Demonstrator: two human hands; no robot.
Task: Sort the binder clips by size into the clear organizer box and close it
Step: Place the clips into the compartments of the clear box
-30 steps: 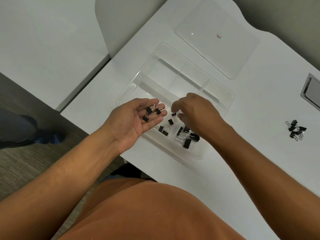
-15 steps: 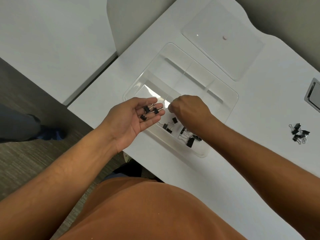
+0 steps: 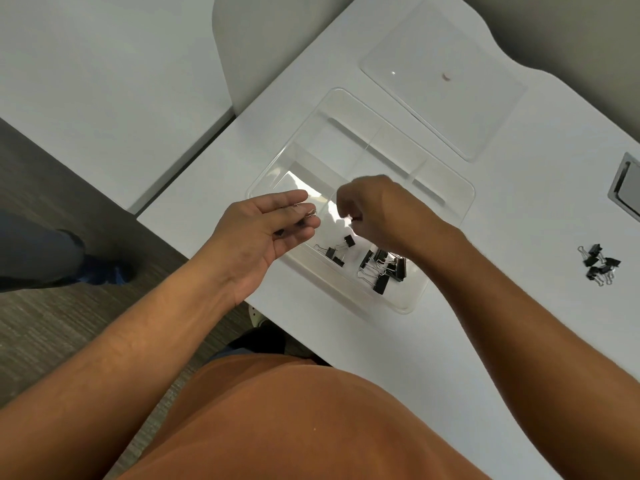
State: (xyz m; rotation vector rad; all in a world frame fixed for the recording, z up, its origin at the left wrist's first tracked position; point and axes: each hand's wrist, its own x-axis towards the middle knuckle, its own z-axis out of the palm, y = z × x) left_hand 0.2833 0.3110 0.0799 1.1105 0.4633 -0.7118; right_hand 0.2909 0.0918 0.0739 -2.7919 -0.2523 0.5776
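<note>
Both hands over box (image 3: 450, 216) | left hand (image 3: 263, 226) flat | right hand (image 3: 374, 209) curled

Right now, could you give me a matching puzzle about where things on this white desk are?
Things:
1. flat clear lid
2. loose pile of black binder clips
3. larger black binder clips
4. left hand

Places:
A. near compartment of the clear organizer box
B. bare desk, far right
C. beyond the box
D. over the box's left corner, holding small clips

Pairs: 1-C, 2-B, 3-A, 4-D
</note>
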